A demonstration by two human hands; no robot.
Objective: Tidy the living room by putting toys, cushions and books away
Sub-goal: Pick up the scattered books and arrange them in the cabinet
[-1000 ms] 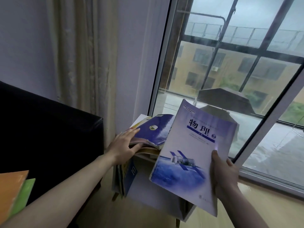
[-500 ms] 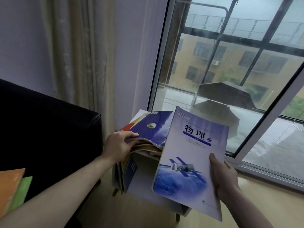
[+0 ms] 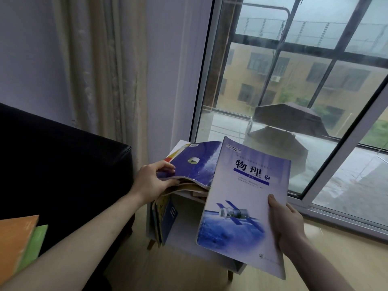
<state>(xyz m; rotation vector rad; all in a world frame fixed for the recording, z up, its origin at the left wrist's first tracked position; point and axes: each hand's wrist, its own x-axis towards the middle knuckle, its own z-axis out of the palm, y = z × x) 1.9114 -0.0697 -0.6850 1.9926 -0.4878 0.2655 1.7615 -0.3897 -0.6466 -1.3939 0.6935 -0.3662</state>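
While your right hand (image 3: pixel 287 225) is gripping one physics textbook (image 3: pixel 241 204) by its right edge above the small white shelf (image 3: pixel 210 257), your left hand (image 3: pixel 152 181) is pinching the top blue book (image 3: pixel 193 162) of a stack there. Two more books (image 3: pixel 19 238) are lying at lower left.

Grey daylight enters through the window (image 3: pixel 294 91) on the right; the room is dim, the sofa (image 3: pixel 52 164) at left nearly black. Edges bend from wide-angle distortion; near corners look soft.
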